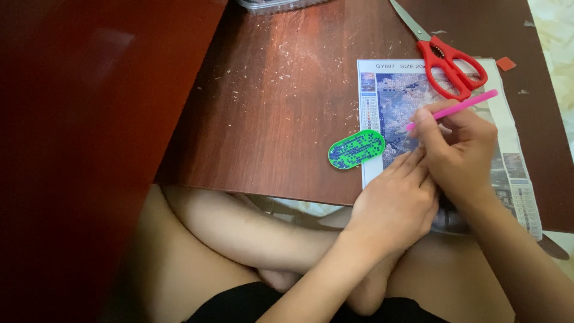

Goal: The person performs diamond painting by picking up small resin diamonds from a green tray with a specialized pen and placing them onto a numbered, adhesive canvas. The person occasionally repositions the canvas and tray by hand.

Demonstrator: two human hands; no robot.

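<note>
From the head camera, the right hand (460, 152) grips a pink pen (451, 110), its tip on the picture sheet (391, 96) near the table's (281, 107) front edge. The left hand (397, 200) lies flat on the sheet's lower corner, fingers loose. A green tray (356, 149) sits just left; red scissors (445, 60) rest on the sheet's top. Bare wood stretches leftward.

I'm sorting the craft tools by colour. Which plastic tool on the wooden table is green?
The green oval bead tray, lying left of the canvas sheet. The scissors have red handles, and the pen in the right hand is pink.
</note>
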